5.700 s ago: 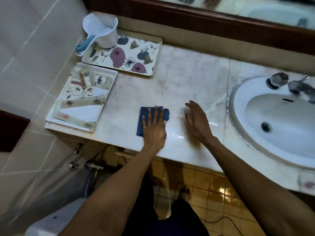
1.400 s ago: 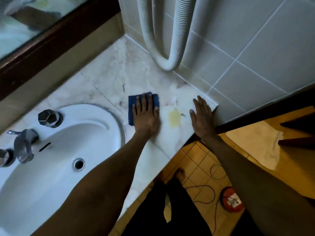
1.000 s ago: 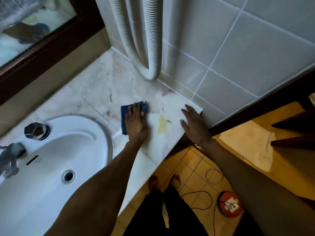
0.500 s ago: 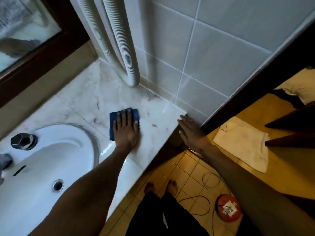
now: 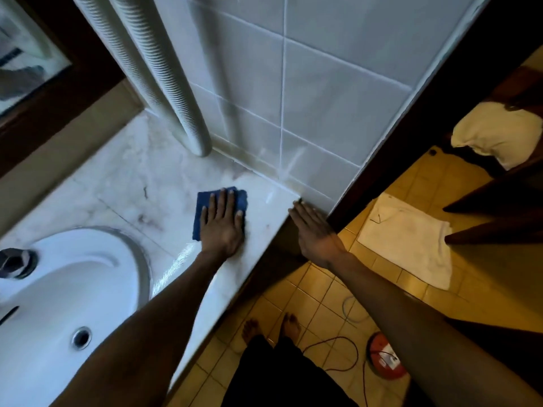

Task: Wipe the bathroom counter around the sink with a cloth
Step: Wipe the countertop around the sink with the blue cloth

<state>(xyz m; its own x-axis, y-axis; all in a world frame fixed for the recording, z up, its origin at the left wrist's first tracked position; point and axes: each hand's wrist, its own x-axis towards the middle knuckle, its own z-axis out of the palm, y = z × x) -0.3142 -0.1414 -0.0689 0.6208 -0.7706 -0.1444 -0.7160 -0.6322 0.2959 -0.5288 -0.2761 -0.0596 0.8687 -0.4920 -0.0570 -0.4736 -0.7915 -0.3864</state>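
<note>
Mostly hidden: your left hand (image 5: 221, 227) lies flat, fingers spread, over the blue cloth (image 5: 202, 211) on the counter (image 5: 132, 183). Sink (image 5: 73, 289) cropped at 8 o'clock. Right hand (image 5: 316, 233) open, fingertips at the counter's corner at 3 o'clock.

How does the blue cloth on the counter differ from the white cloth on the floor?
The blue cloth is dark blue, while the white cloth is pale. The blue cloth lies on the marble counter under the flat left hand; the white cloth lies untouched on the tiled floor. The blue cloth looks smaller in this view. Both lie flat and roughly rectangular.
</note>
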